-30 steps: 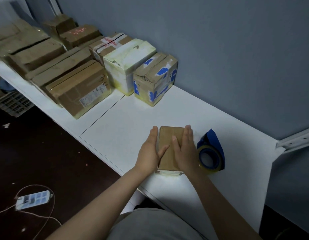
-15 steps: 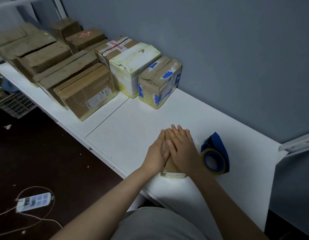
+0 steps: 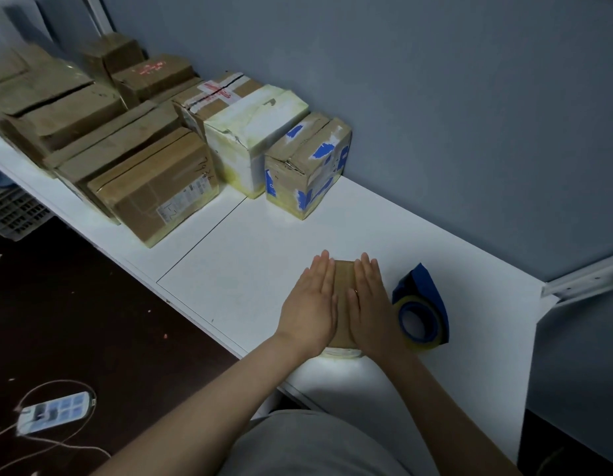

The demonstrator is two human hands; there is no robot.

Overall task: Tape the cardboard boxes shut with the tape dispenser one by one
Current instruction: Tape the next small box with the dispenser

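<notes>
- We mark the left hand (image 3: 310, 304) and right hand (image 3: 370, 304) flat on top of the small cardboard box (image 3: 344, 280). Fingers are straight and together, palms pressing, gripping nothing.
- The box sits near the front edge of the white table (image 3: 250, 269), right in front of the person. Only a strip of its top shows between the hands.
- Step, we judge: holding or smoothing the top shut. We can't tell if tape is on it.
- The tape dispenser (image 3: 422, 310) lies on the table just beside the right hand, untouched.
- Next, we guess: the right hand lifts off for the dispenser while the left holds the flaps down.
- Room: bare table ahead and left, up to the blue-patched box (image 3: 307, 166). The wall (image 3: 470, 132) is behind, and the table ends past the dispenser. The front edge is near, so pulling the box toward the body risks overhang.
</notes>
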